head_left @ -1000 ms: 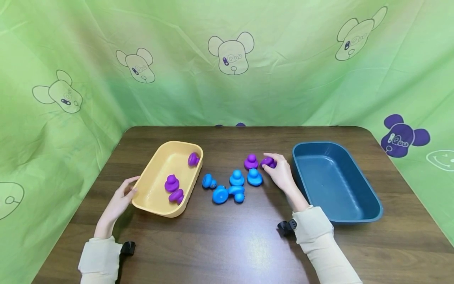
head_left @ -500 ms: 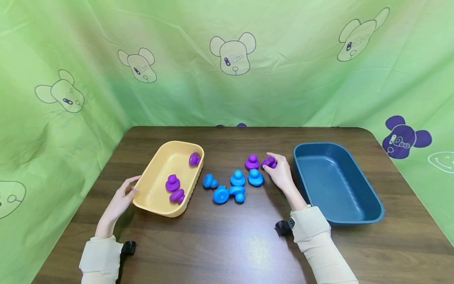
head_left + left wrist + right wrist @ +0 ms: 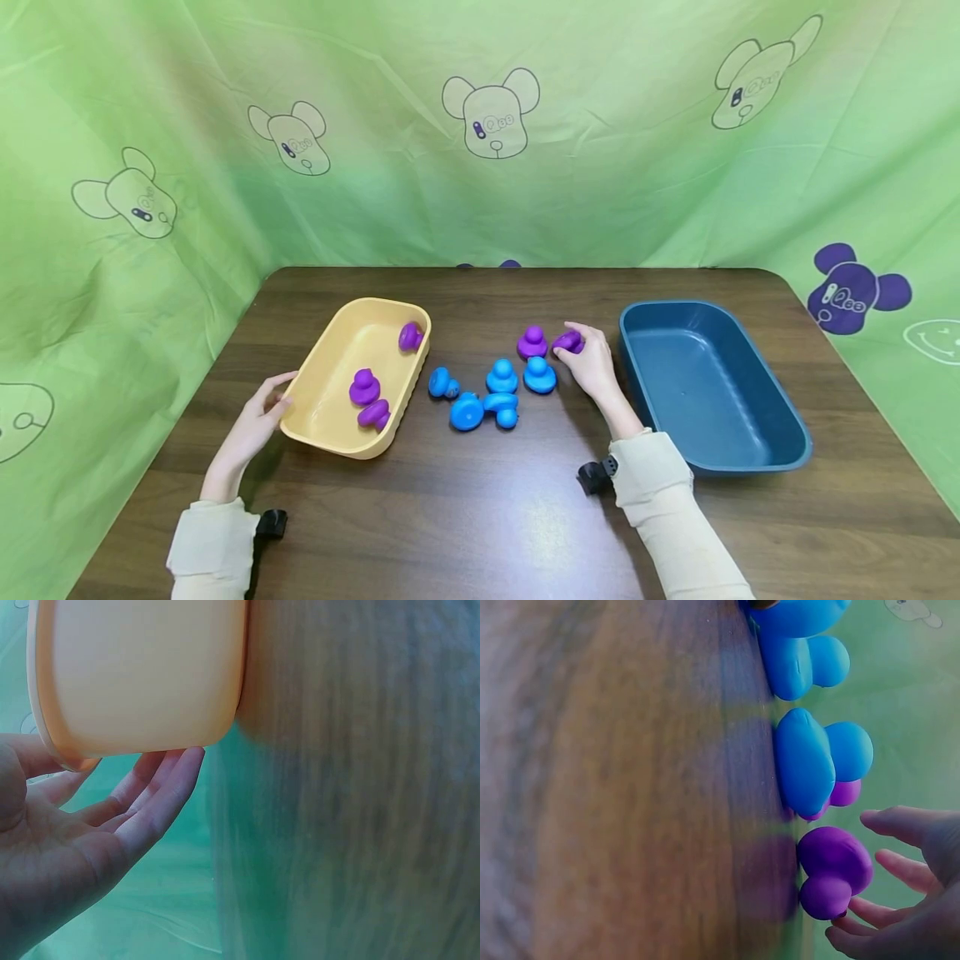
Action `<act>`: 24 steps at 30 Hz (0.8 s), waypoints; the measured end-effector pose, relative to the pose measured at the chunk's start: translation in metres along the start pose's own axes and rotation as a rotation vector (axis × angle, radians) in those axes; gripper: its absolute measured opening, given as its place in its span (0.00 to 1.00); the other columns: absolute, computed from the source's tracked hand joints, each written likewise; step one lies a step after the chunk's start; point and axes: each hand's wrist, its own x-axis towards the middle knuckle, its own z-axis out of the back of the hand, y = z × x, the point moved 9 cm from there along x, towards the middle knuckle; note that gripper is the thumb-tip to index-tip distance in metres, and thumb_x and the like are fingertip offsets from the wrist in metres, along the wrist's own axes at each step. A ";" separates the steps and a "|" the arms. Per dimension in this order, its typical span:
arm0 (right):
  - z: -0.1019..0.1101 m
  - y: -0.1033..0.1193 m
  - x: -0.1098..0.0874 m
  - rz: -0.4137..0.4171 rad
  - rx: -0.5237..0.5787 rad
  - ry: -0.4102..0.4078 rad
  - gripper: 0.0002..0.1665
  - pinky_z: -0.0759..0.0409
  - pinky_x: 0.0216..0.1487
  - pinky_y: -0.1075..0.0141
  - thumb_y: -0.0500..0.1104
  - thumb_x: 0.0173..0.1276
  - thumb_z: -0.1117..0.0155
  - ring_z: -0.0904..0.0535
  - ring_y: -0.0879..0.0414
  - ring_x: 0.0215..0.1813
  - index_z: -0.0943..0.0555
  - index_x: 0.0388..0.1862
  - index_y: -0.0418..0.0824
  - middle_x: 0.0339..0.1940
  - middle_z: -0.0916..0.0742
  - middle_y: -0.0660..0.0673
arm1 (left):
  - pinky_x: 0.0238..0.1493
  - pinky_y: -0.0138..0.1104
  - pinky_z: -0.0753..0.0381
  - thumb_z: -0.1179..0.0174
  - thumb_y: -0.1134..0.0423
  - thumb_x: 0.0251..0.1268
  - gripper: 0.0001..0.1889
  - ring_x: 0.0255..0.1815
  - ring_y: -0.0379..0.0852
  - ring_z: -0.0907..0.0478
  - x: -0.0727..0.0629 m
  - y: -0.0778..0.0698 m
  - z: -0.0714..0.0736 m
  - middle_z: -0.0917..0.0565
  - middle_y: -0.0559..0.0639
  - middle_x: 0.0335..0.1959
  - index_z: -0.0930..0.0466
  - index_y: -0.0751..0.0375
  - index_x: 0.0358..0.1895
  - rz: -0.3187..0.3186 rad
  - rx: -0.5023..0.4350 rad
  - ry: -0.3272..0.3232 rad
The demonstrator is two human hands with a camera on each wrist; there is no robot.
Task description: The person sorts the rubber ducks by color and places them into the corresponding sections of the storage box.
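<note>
My left hand [image 3: 255, 421] rests its fingers and thumb against the near left end of a yellow tub [image 3: 307, 358]; in the left wrist view straight fingertips [image 3: 196, 756] touch its outer wall. Three purple toys [image 3: 363, 387], each a broad rounded body with a smaller ball, lie inside. My right hand [image 3: 595, 367] has its thumb and fingers spread around another purple toy [image 3: 836, 859], which sits on the table; the right wrist view shows a gap between the thumb and it. Left of it stands one more purple toy [image 3: 532, 343].
Several blue toys [image 3: 501, 377] of the same shape stand grouped mid-table. A dark blue tub [image 3: 693, 392] stands right of my right hand, close by my forearm. A green printed cloth [image 3: 390, 200] hangs behind the wooden table [image 3: 420, 517].
My right forearm and cuff have shifted slightly left, while the right fingers stay around the same purple toy. The left hand and both tubs have kept their places.
</note>
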 end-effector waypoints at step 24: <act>-0.002 -0.007 0.002 -0.049 0.000 -0.013 0.24 0.34 0.51 0.50 0.35 0.54 0.39 0.30 0.37 0.52 0.27 0.51 0.29 0.49 0.24 0.28 | 0.27 0.29 0.27 0.57 0.72 0.66 0.18 0.28 0.36 0.28 0.000 0.001 0.001 0.27 0.67 0.33 0.41 0.72 0.58 0.014 0.018 0.003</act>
